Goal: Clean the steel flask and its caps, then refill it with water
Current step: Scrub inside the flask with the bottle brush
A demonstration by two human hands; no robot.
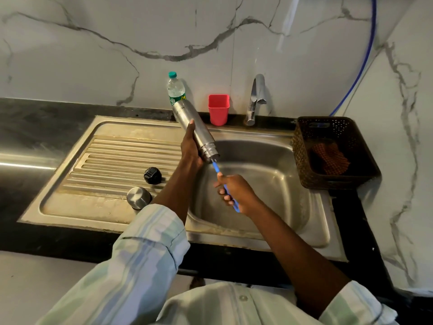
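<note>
Over the sink (pixel 257 233) — flask (pixel 194 130) tilted mouth-down, gripped in left hand (pixel 191 148); right hand (pixel 236 192) curled round blue brush handle (pixel 216 167) entering the mouth. On the drainboard (pixel 105 151) — black cap (pixel 152 175) and steel cap (pixel 138 197), near each other.

We see the left hand (pixel 191 146) gripping the steel flask (pixel 195 130) tilted mouth-down over the sink (pixel 269 165), while the right hand (pixel 234 191) holds a blue brush handle (pixel 226 187) running up into the flask's mouth. On the draining board (pixel 105 160) sit two caps — a black one (pixel 152 175) and a steel one (pixel 138 197) — near each other.
</note>
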